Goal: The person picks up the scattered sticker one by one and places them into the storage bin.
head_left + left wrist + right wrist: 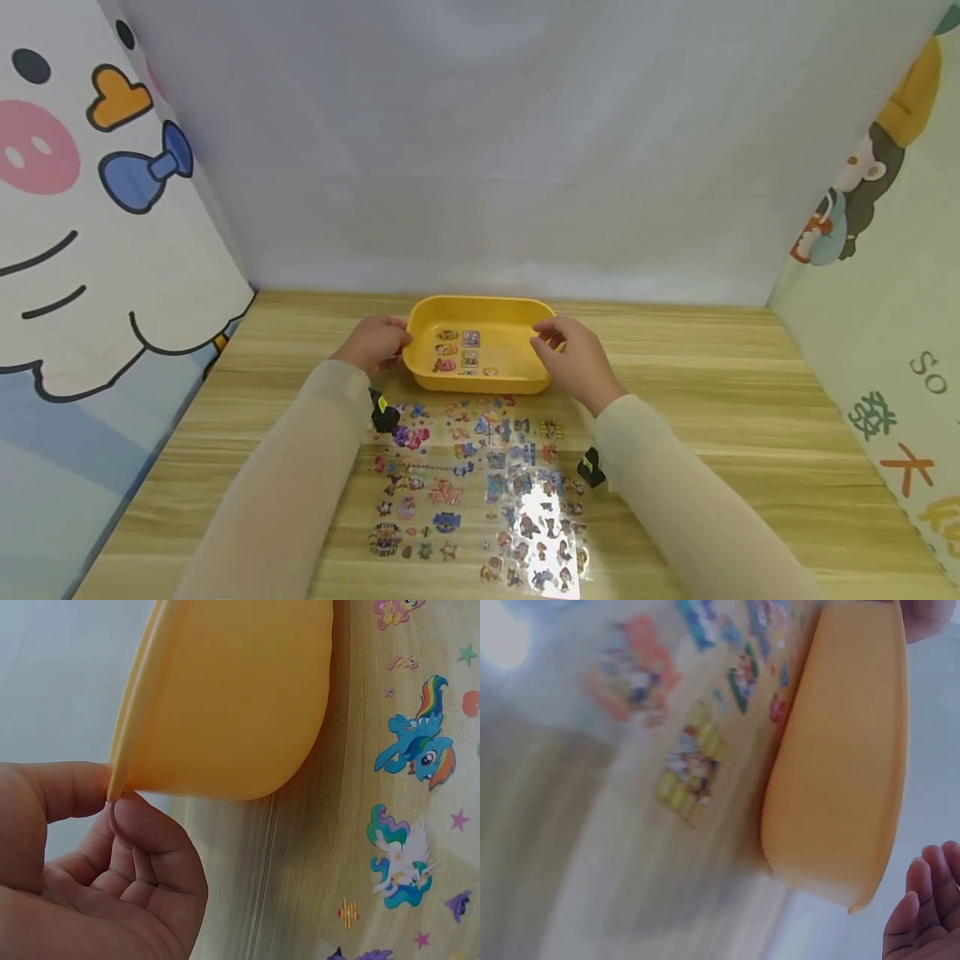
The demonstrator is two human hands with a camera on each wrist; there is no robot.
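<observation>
A yellow plastic tray (480,384) with rounded corners stands on the table, and several small stickers (470,338) show inside it. At its left end my left hand (375,342) pinches the rim; the left wrist view shows thumb and fingers meeting on the edge of the tray (240,697). My right hand (577,358) is by the right end, its fingers loosely bent. In the right wrist view that right hand (934,907) is apart from the tray (840,772) and holds nothing.
Clear sheets of cartoon stickers (446,492) lie on the wood-grain table (720,433) in front of the tray, one with bright glare. A white curtain (510,167) hangs behind. Printed panels stand at the left (75,275) and right (847,333).
</observation>
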